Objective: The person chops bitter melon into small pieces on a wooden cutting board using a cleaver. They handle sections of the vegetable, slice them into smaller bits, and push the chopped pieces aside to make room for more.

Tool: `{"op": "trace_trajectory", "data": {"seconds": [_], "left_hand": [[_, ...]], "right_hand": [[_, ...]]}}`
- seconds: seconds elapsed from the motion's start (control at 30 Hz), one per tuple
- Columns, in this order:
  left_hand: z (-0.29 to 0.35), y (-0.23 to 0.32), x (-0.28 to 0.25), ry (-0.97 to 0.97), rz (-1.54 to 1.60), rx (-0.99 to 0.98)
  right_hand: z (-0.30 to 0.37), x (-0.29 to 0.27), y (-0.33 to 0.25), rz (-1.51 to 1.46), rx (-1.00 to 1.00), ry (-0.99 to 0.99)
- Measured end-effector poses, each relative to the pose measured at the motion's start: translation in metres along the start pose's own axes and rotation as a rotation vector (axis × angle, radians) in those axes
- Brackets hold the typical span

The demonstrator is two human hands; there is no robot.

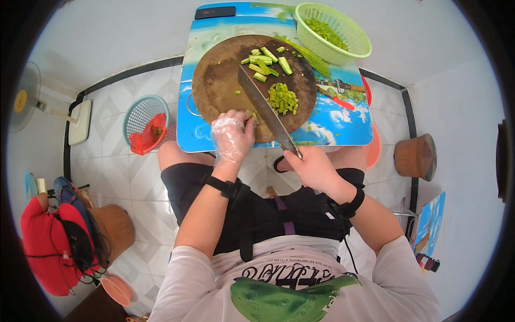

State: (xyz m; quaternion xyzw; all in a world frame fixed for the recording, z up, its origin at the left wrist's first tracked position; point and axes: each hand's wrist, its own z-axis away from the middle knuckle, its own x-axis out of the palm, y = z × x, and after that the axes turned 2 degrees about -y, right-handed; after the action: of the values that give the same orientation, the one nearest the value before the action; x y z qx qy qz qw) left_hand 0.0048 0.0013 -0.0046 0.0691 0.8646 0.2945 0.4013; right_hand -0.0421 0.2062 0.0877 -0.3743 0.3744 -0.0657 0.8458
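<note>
My right hand (pixel 317 169) is closed round the handle of a long kitchen knife (pixel 264 107), whose blade slants across a round wooden chopping board (pixel 214 80). In a clear plastic glove, my left hand (pixel 234 137) rests on the board's near edge, left of the blade. Its fingers are bent together over a small green vegetable piece (pixel 252 114), mostly hidden beneath them. Right of the blade lies a heap of diced green vegetable (pixel 282 99). Cut green sticks (pixel 259 60) are spread over the far part of the board.
The board stands on a blue patterned table (pixel 188 129). A green basket (pixel 366 52) of chopped greens, long green stalks (pixel 308 55), a red-handled tool (pixel 343 103) and a dark phone (pixel 215 12) surround it. On the floor at left stands a blue-grey basket (pixel 129 121) with a red bag.
</note>
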Motion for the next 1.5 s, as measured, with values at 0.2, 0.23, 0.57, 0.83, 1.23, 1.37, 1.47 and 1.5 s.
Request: {"op": "trace_trajectory", "data": {"seconds": [0.2, 0.23, 0.57, 0.83, 1.23, 1.37, 1.47, 1.5], "left_hand": [[0.001, -0.001, 0.000, 0.010, -0.009, -0.005], [0.000, -0.001, 0.000, 0.004, -0.011, -0.010], [0.000, -0.001, -0.001, -0.015, -0.013, -0.022], [0.000, -0.001, -0.001, -0.009, -0.018, -0.014], [-0.001, 0.002, -0.003, -0.019, -0.033, -0.020], [-0.001, 0.001, -0.002, -0.018, -0.025, -0.012], [-0.001, 0.002, -0.003, -0.023, -0.029, -0.012], [-0.002, 0.003, -0.004, -0.031, -0.037, -0.014]], "right_hand": [[0.002, 0.001, -0.014, -0.003, 0.039, -0.027], [0.002, 0.001, -0.013, 0.007, 0.028, -0.023], [-0.001, 0.004, -0.012, 0.039, -0.003, -0.016], [-0.006, 0.005, -0.006, 0.056, -0.012, -0.015], [0.027, -0.006, 0.001, 0.064, 0.036, -0.083], [0.034, -0.016, -0.001, -0.023, 0.185, -0.212], [0.030, -0.022, -0.005, -0.048, 0.187, -0.251], [0.027, -0.023, -0.005, -0.048, 0.186, -0.251]]}}
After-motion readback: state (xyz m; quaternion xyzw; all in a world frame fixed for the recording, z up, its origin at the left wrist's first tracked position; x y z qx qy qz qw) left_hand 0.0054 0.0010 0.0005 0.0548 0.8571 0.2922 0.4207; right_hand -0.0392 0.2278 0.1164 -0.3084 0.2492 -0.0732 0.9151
